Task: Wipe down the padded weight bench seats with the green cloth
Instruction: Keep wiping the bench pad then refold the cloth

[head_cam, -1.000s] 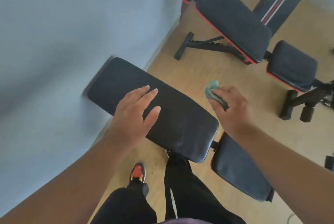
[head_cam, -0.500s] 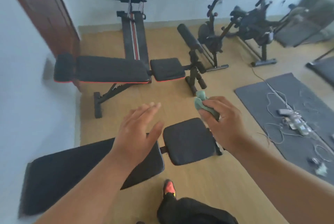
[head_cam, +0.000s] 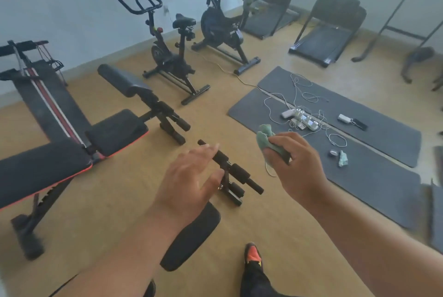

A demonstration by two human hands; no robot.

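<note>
My right hand (head_cam: 296, 165) is shut on the bunched green cloth (head_cam: 266, 139) and held in the air above the floor. My left hand (head_cam: 191, 183) hovers open, fingers spread, over the near bench's foot rollers (head_cam: 236, 180). The near bench's small black seat pad (head_cam: 194, 236) lies under my left forearm. A second bench with red-edged black pads stands to the left, with its long backrest (head_cam: 36, 172) and its seat (head_cam: 117, 131). Neither hand touches a pad.
Two exercise bikes (head_cam: 172, 57) stand at the back, with two treadmills (head_cam: 323, 40) beyond them. Grey floor mats (head_cam: 359, 167) on the right carry a power strip, cables and small items. A sit-up board (head_cam: 48, 102) lies at far left. My shoe (head_cam: 253, 252) is on the wood floor.
The view has swung up and to the right, away from the wall and the long pad. My left hand has come off the pad; my right hand keeps hold of the cloth.
</note>
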